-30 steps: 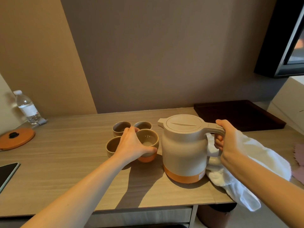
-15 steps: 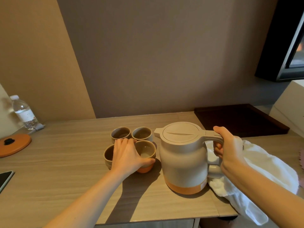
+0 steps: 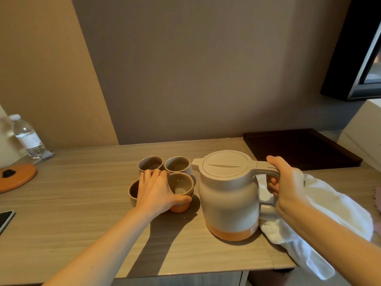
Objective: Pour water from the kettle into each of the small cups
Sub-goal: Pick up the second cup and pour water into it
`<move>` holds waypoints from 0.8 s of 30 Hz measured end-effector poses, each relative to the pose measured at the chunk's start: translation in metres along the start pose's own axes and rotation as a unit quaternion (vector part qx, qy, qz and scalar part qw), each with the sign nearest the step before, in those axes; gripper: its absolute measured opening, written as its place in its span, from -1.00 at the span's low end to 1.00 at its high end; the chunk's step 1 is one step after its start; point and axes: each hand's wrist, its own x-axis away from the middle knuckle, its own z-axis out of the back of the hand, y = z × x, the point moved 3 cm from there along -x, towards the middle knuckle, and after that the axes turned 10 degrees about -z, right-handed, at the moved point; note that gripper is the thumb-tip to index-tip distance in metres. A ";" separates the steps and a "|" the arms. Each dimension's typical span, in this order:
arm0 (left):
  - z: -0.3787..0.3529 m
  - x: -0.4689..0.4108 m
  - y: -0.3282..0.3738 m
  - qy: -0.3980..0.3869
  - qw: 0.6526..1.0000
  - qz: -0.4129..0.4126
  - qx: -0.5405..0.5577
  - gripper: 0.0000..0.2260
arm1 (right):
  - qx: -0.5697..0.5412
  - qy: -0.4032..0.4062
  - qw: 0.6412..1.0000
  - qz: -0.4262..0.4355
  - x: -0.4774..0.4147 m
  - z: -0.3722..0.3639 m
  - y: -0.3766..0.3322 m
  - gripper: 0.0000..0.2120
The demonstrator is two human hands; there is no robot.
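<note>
Pouring looks about to begin: right hand (image 3: 288, 186) fingers wrapped round the beige plastic kettle (image 3: 228, 195) handle, left hand (image 3: 156, 193) fingers curled on the near-right small brown ceramic cup (image 3: 181, 185), so lift and tip next

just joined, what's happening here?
A person is set to pour. The right hand grips the handle of the kettle, which stands upright on the table, lid closed. The left hand steadies the near-right cup, one of four small cups clustered beside the kettle. No pouring yet.
</note>
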 end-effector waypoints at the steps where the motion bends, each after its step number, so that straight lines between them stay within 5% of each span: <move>1: 0.001 0.000 -0.001 -0.007 1.000 -0.003 0.008 -0.09 | 0.000 -0.001 1.000 0.001 0.000 0.000 0.000 -0.66; 12: 0.012 0.004 -0.008 -0.047 0.996 -0.041 0.060 -0.13 | 0.001 -0.011 1.000 0.006 0.005 -0.005 -0.002 -0.67; 16: 0.020 0.021 -0.025 0.049 0.991 -0.042 0.114 -0.07 | 0.013 -0.018 1.000 0.014 0.007 -0.007 -0.002 -0.70; 19: 0.015 0.039 -0.043 0.129 0.975 0.016 0.179 -0.06 | 0.021 -0.021 0.999 0.021 0.009 -0.009 -0.003 -0.70; 24: -0.007 0.053 -0.066 0.100 0.921 0.146 0.347 0.13 | 0.028 -0.024 0.999 0.024 0.013 -0.014 -0.004 -0.72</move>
